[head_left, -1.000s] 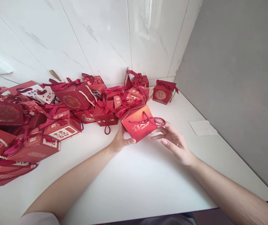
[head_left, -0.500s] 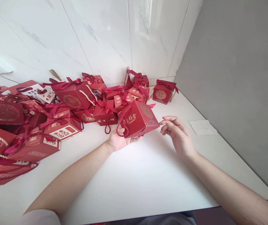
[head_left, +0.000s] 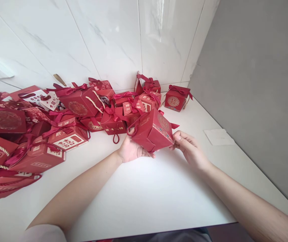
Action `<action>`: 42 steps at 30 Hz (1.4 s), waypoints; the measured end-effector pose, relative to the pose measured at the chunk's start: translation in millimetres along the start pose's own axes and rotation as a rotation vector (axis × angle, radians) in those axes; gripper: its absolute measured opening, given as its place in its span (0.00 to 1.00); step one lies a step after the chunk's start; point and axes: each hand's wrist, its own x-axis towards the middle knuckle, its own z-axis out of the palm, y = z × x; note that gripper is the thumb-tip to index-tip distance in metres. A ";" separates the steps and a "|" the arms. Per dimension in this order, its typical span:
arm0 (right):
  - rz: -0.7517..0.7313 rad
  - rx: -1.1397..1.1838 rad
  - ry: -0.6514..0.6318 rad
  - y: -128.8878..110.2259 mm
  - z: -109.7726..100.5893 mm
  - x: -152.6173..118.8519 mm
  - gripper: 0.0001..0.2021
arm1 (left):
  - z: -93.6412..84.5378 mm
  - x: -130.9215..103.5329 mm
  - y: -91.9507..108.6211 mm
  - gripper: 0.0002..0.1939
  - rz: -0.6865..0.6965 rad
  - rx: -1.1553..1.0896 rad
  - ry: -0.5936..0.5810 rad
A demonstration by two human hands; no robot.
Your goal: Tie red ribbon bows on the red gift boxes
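A red gift box (head_left: 152,132) with gold print and a red rope handle is tilted above the table, its folded bottom flaps turned toward me. My left hand (head_left: 131,148) carries it from below and the left, palm up, with fingers reaching under it. At the box's right corner, the thumb and fingers of my right hand (head_left: 187,148) close on the edge. A red ribbon end (head_left: 175,126) sticks out behind the box on the right. The far side of the box is hidden.
Many ribboned red boxes (head_left: 69,136) crowd the left and back of the white table (head_left: 139,195). Another red box (head_left: 176,99) stands alone by the corner. A folded white paper (head_left: 219,137) lies at the right, near the grey wall (head_left: 255,84). A tiled wall (head_left: 113,37) rises behind.
The box has turned in my left hand, so its bottom flaps show more. My right hand has moved left and closed on the box's corner; before, it was apart from it.
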 end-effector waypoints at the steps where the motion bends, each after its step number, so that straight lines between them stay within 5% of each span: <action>1: 0.047 -0.001 -0.030 0.7 0.5 0.0 0.15 | -0.3 0.5 0.8 0.48 -0.028 0.001 0.005; 6: 0.180 0.044 -0.080 3.8 3.3 1.7 0.20 | 1.5 1.5 6.1 0.48 -0.105 0.012 -0.037; 22: 0.161 0.005 -0.113 5.1 2.6 2.1 0.20 | -3.8 0.8 5.5 0.51 -0.158 0.006 -0.012; 26: 0.150 -0.029 -0.072 1.9 0.2 3.4 0.20 | -5.0 -3.3 1.7 0.44 -0.063 0.109 -0.036; 30: 0.106 -0.168 0.121 -3.9 -8.4 6.5 0.15 | -3.4 -7.0 -6.9 0.37 0.169 0.377 0.064; 36: 0.071 -0.234 0.238 -7.5 -13.9 9.4 0.16 | 1.7 -2.3 -19.0 0.53 0.492 0.746 0.363; 40: 0.142 -0.193 0.275 -8.2 -10.7 10.7 0.16 | -0.5 -3.7 -18.0 0.29 0.509 0.848 0.324; 42: 0.174 -0.197 0.300 -8.4 -11.8 12.0 0.16 | -1.3 -5.3 -15.3 0.36 0.485 0.828 0.298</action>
